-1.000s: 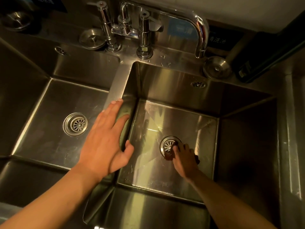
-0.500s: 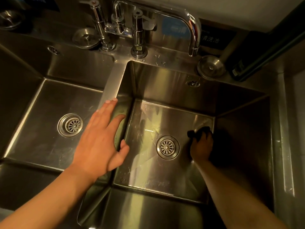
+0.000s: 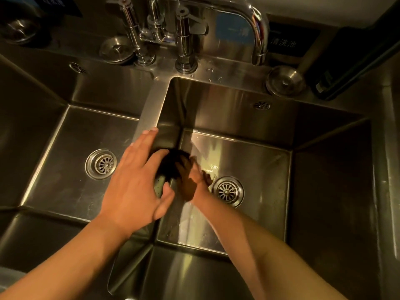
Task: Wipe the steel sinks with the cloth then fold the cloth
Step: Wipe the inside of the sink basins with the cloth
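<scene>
Two steel sinks lie side by side: the left sink (image 3: 65,169) and the right sink (image 3: 259,161), split by a steel divider (image 3: 151,109). My right hand (image 3: 190,180) reaches down into the right sink and presses a dark cloth (image 3: 173,163) against the bottom left corner, next to the divider wall. The cloth is bunched under my fingers and partly hidden by my left hand. My left hand (image 3: 136,182) rests flat on the divider with its fingers spread, holding nothing.
Each sink has a round drain, the left drain (image 3: 101,163) and the right drain (image 3: 227,191). A chrome faucet (image 3: 255,29) with two handles stands behind the divider. Steel plug lids (image 3: 285,81) sit on the back ledge. A dark box (image 3: 350,68) is at the back right.
My right hand swept the cloth from the drain to the sink's right side, then back across to the left corner. My left hand stayed on the divider.
</scene>
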The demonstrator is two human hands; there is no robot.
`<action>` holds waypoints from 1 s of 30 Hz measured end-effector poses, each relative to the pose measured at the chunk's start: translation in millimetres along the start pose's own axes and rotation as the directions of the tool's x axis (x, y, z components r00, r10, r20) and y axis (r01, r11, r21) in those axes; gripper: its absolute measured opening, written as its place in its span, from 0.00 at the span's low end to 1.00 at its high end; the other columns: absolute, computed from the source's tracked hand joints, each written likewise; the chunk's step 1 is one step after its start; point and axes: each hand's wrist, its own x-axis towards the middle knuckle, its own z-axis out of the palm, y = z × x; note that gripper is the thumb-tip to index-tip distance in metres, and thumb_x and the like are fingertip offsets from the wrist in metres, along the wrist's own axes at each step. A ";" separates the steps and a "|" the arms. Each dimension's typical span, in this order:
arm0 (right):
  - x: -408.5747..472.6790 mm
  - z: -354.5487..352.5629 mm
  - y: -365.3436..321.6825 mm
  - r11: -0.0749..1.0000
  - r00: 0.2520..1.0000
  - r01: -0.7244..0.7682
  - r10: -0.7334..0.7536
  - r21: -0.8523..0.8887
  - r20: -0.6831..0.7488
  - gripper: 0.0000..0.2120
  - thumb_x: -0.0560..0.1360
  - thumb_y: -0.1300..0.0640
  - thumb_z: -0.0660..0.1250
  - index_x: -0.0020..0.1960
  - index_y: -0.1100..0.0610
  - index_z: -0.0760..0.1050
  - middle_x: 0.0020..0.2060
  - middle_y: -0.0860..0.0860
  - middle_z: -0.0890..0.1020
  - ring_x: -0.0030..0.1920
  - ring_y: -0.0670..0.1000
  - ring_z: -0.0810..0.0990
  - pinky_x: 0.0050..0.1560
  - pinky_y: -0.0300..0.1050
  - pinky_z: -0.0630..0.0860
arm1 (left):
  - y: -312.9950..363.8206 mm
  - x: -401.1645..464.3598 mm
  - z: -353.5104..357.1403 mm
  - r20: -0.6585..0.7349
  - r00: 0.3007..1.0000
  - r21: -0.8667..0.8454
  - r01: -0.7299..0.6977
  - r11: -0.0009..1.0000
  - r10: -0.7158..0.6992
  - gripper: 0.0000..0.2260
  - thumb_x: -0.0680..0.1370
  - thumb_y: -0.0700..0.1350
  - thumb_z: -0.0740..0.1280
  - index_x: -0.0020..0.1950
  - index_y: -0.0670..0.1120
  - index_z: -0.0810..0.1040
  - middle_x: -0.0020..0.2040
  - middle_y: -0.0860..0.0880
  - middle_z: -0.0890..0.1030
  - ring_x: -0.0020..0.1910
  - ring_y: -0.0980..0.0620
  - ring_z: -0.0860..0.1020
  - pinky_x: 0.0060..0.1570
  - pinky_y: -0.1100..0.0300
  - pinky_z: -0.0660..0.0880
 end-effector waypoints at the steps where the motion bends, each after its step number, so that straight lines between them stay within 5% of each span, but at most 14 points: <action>1: -16.9 15.6 -3.2 0.998 0.998 0.063 -0.062 -0.010 0.022 0.32 0.80 0.55 0.65 0.82 0.50 0.57 0.82 0.51 0.53 0.82 0.55 0.50 0.80 0.59 0.50 | 0.2 0.0 -0.3 0.006 1.000 0.003 0.002 1.000 -0.002 0.30 0.72 0.54 0.69 0.73 0.44 0.74 0.84 0.43 0.56 0.84 0.46 0.52 0.81 0.49 0.52; 4: -75.8 60.5 11.9 0.896 0.934 0.351 -0.313 -0.272 0.175 0.20 0.80 0.58 0.61 0.72 0.53 0.70 0.73 0.56 0.70 0.76 0.61 0.65 0.74 0.59 0.61 | 0.3 -0.2 -0.8 0.016 1.000 -0.002 0.003 1.000 -0.003 0.31 0.71 0.54 0.69 0.72 0.43 0.75 0.84 0.43 0.56 0.84 0.45 0.52 0.81 0.45 0.56; 6: -111.0 78.3 45.7 0.771 0.839 0.538 -0.452 -0.341 0.303 0.23 0.79 0.55 0.62 0.73 0.52 0.68 0.76 0.53 0.66 0.78 0.60 0.60 0.76 0.57 0.59 | 0.2 0.2 -2.2 0.031 1.000 0.006 0.001 1.000 -0.002 0.32 0.71 0.54 0.69 0.73 0.42 0.75 0.84 0.42 0.56 0.84 0.44 0.53 0.81 0.45 0.55; 9: -145.4 75.3 104.0 0.687 0.780 0.624 -0.519 -0.372 0.351 0.30 0.78 0.53 0.63 0.79 0.47 0.60 0.81 0.47 0.58 0.82 0.55 0.53 0.77 0.54 0.58 | 1.6 0.0 -5.0 0.058 0.998 0.018 0.002 1.000 -0.003 0.32 0.72 0.55 0.68 0.73 0.43 0.74 0.84 0.41 0.55 0.84 0.44 0.52 0.81 0.45 0.54; 12: -164.6 46.7 146.1 0.781 0.880 0.473 -0.390 -0.408 0.272 0.35 0.73 0.48 0.69 0.78 0.45 0.64 0.80 0.47 0.62 0.80 0.54 0.61 0.74 0.52 0.67 | 3.4 0.2 -6.9 0.060 0.998 -0.004 0.010 1.000 -0.010 0.31 0.72 0.55 0.67 0.73 0.42 0.75 0.84 0.41 0.56 0.84 0.43 0.53 0.81 0.43 0.56; 17: -177.0 -5.3 193.7 0.970 0.998 -0.038 0.026 -0.239 -0.054 0.33 0.81 0.58 0.63 0.82 0.52 0.54 0.82 0.51 0.49 0.82 0.56 0.48 0.79 0.57 0.57 | 4.8 0.3 -7.2 0.053 0.998 -0.019 0.016 1.000 -0.015 0.31 0.71 0.54 0.68 0.73 0.42 0.75 0.84 0.41 0.57 0.84 0.43 0.54 0.80 0.42 0.57; 23: -111.0 -52.5 187.4 0.859 0.805 -0.512 0.471 -0.022 -0.360 0.30 0.81 0.60 0.62 0.80 0.62 0.58 0.80 0.61 0.56 0.80 0.64 0.55 0.78 0.58 0.56 | 7.3 0.8 -5.4 0.019 0.999 -0.020 0.032 0.999 -0.031 0.30 0.70 0.52 0.69 0.71 0.41 0.76 0.83 0.42 0.58 0.83 0.43 0.55 0.81 0.45 0.56; 26: -64.9 -72.8 164.1 0.841 0.752 -0.538 0.510 0.057 -0.417 0.30 0.83 0.58 0.57 0.82 0.62 0.53 0.81 0.60 0.53 0.81 0.62 0.50 0.79 0.57 0.52 | 6.8 1.2 -3.8 0.004 1.000 -0.016 0.027 1.000 -0.027 0.30 0.70 0.51 0.70 0.71 0.42 0.76 0.83 0.42 0.58 0.83 0.44 0.55 0.80 0.44 0.57; 30: -12.2 -79.8 111.8 0.881 0.799 -0.472 0.448 0.042 -0.401 0.31 0.82 0.56 0.57 0.82 0.60 0.52 0.81 0.61 0.53 0.80 0.63 0.52 0.78 0.54 0.56 | 4.5 0.8 -2.9 -0.014 1.000 -0.012 0.008 1.000 -0.009 0.31 0.70 0.52 0.70 0.71 0.42 0.75 0.83 0.42 0.58 0.83 0.44 0.55 0.80 0.45 0.57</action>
